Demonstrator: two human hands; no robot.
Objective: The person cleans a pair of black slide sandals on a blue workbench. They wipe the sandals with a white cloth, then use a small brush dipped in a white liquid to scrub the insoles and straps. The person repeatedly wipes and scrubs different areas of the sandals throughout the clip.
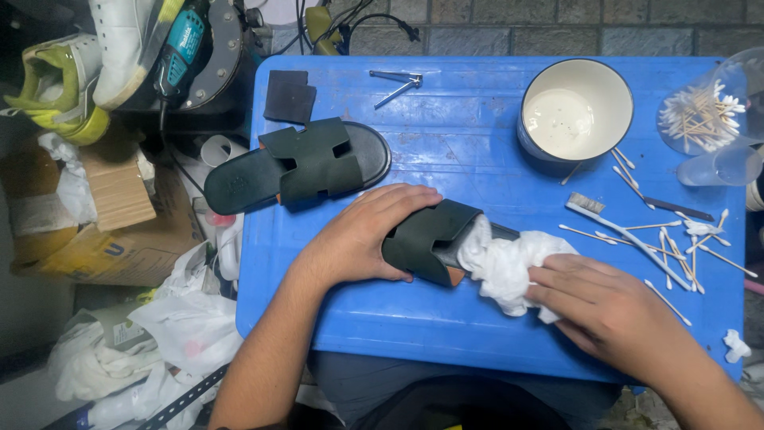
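Steadying a dark green sandal [426,239] with our left hand [362,235], fingers clamped on its strap; right hand [609,306] fingers clamped on white cloth [505,263].

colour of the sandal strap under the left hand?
Dark green strap, seen in the head view, the only one.

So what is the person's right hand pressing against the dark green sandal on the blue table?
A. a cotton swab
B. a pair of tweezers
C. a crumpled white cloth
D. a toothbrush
C: the right hand presses a crumpled white cloth against the dark green sandal, which the left hand steadies; the toothbrush lies untouched on the blue table.
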